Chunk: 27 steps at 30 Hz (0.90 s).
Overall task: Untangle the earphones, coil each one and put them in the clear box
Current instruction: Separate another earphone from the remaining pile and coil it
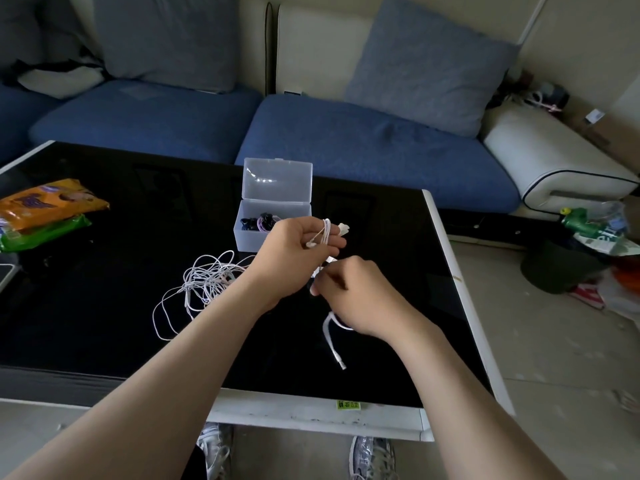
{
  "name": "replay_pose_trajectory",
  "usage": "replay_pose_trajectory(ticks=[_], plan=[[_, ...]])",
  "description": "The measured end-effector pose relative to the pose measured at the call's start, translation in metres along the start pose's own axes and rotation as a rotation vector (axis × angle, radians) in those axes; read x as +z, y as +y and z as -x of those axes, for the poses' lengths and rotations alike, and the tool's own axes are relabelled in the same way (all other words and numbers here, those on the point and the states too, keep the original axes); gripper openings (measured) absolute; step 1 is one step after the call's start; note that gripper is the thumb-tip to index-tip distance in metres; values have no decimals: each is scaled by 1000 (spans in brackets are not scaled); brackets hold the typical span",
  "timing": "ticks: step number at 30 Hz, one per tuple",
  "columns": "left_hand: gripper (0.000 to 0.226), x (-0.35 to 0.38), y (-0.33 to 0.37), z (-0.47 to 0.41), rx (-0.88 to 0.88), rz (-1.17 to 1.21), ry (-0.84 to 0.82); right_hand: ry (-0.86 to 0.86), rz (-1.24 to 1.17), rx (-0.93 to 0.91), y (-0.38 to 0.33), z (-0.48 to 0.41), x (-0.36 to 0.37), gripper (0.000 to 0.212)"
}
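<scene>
My left hand (298, 247) is raised over the black table (104, 306), and a white earphone cable (326, 232) is wound round its extended fingers. My right hand (356, 292) is just below it and pinches the same cable, whose tail and plug (337, 355) hang down over the table. A tangled pile of white earphones (204, 282) lies left of my hands. The clear box (256, 233) stands open behind my left hand with its lid (277, 181) upright. A dark and purple earphone coil (258, 223) sits inside it.
Orange and green snack packets (45, 213) lie at the table's left. A blue sofa (346, 147) runs behind the table. Bags and litter (595, 247) crowd the floor to the right. My shoes (370, 455) show under the near table edge.
</scene>
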<state>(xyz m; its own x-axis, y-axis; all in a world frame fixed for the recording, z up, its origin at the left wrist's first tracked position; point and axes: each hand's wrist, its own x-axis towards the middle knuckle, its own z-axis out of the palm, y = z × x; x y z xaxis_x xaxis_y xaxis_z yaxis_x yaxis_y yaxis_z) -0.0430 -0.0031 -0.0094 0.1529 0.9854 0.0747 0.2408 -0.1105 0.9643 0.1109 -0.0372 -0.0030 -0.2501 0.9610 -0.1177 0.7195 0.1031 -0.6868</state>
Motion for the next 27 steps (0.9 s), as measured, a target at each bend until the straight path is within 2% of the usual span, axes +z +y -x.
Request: replay_pose_trajectory(ticks=[2,4,7,10,14,18,21,25,27], plan=[[37,-2,-5,-1,39,-134,-70,41,68,-80,0,2,2,28],[44,-4,-6,0,62,-232,-132,105,36,-141,2,2,1,27],[39,-8,-8,1,61,-310,-181,304,-68,-194,6,4,-6,22],[29,-8,-1,7,-17,-204,-256,539,-190,-199,8,5,-14,20],[33,-5,12,11,-63,-17,-314,616,-248,-81,16,1,-18,19],[31,-2,15,9,-151,204,-350,517,-275,67,24,-8,-14,24],[36,-2,13,8,-138,287,-321,327,-331,107,21,-11,-7,27],[21,-6,10,8,-102,353,-180,31,-317,158,16,-5,1,29],[18,-10,6,6,-82,275,-102,-72,-271,167,13,1,4,28]])
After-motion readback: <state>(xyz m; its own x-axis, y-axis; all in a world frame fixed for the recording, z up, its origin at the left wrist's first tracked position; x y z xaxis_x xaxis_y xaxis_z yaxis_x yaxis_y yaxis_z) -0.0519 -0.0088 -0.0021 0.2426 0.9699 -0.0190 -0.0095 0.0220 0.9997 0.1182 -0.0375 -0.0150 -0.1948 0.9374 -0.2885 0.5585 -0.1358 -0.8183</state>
